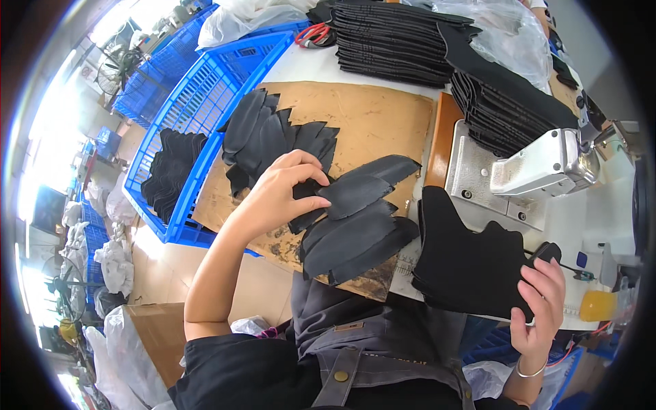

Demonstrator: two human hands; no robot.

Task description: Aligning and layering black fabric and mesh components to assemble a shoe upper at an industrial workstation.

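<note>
My left hand (283, 195) is closed, thumb and forefinger pinching the left end of a black leaf-shaped piece (359, 196) with a dull sheen. That piece lies among overlapping ones like it, one long piece (389, 169) behind and a fanned group (352, 242) in front. Beyond my left hand spreads a larger heap of the same pieces (263, 133). On the right, my right hand (543, 301) has its fingers stretched out and apart. Its fingertips rest against the right edge of a stack of black cut panels (468, 256) with wavy outlines.
Brown cardboard (383, 109) covers the work surface. A silver sewing machine head (547, 164) stands at the right. Tall stacks of black panels (389, 44) sit behind, beside red-handled scissors (314, 35). A blue crate (198, 89) holding black pieces stands left.
</note>
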